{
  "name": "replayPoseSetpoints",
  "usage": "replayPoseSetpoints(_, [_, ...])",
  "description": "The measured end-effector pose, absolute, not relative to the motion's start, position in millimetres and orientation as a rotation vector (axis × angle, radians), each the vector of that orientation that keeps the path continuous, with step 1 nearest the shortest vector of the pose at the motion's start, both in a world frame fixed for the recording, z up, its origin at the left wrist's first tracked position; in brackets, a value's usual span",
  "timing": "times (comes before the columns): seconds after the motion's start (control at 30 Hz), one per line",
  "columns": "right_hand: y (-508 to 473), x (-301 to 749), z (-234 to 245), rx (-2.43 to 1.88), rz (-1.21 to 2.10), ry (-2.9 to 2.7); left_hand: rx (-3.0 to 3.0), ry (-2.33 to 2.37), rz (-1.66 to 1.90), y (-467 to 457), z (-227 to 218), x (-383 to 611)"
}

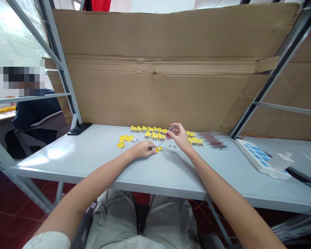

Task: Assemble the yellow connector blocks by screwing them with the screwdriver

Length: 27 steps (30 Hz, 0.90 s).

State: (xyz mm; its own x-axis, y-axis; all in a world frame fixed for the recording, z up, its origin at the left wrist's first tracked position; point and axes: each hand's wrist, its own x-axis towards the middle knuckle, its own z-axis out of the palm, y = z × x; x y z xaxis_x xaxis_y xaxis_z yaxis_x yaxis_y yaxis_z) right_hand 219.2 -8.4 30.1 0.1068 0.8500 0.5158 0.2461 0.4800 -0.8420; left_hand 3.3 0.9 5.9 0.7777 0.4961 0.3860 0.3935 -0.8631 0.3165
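My left hand (142, 149) rests on the grey table (80, 157), its fingers pinched on a small yellow connector (158, 149). My right hand (178, 135) is raised just above, fingers closed round the handle of a thin screwdriver (163, 139) whose tip slants down toward that connector. A row of yellow connectors (149, 130) lies behind the hands, with more yellow pieces (124, 139) to the left and another cluster (194, 139) right of my right hand. A few tiny dark screws (172, 146) lie on the table between the hands.
A cardboard sheet (155, 69) walls off the back of the table. A white power strip (259, 159) with blue sockets and a white adapter (281, 161) lie at the right. Metal rack posts (64, 76) stand at both sides. Another person (31, 114) sits beyond the left post.
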Motion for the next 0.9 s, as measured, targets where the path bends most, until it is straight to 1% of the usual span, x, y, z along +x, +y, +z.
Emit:
replayPoseSetpoints(0.2, [-13.6, 218.3, 34.5, -1.04, 0.55, -1.416, 2.748, 0.699, 0.676, -0.1, 7.2, 2.6])
replayPoseSetpoints(0.43, [-9.7, 217.0, 28.9, -1.059, 0.566, -1.491, 2.751, 0.699, 0.677, 3.9, 4.1, 3.4])
replayPoseSetpoints(0.67, [-10.6, 219.9, 33.8, -1.043, 0.552, -1.428, 2.755, 0.711, 0.669, 2.3, 5.1, 3.3])
replayPoseSetpoints(0.9, [-13.7, 218.6, 37.1, -0.998, 0.613, -1.404, 2.752, 0.717, 0.659, 1.7, 5.8, 3.0])
